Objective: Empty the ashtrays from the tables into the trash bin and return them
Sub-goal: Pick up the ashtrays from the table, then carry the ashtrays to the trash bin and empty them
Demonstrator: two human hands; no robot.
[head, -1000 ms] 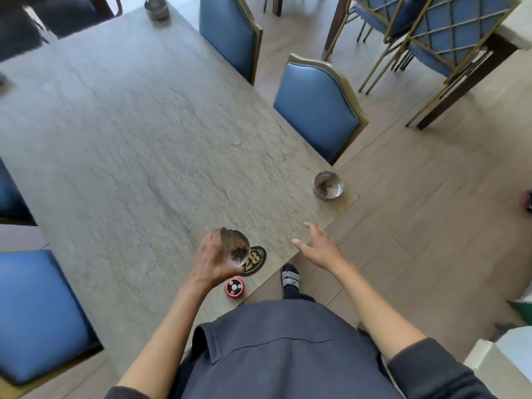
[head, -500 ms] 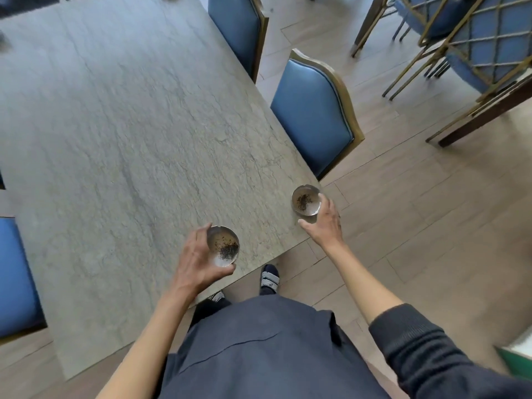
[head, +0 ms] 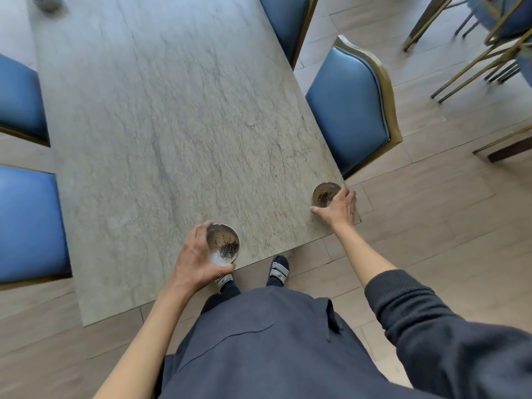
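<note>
Between right hand (head: 338, 207) fingers, curled: second ashtray (head: 324, 195) at desk (head: 172, 125) corner; left hand (head: 195, 260) fingers clamp first ashtray (head: 223, 247). Pickup step; next needs level lift.

Café or restaurant, stone-look table (head: 172, 125), blue padded chairs (head: 348, 105), ashtrays (head: 324, 194)

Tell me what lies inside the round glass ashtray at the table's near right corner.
The round glass ashtray holds dark ash specks; the right hand covers its right side.
</note>
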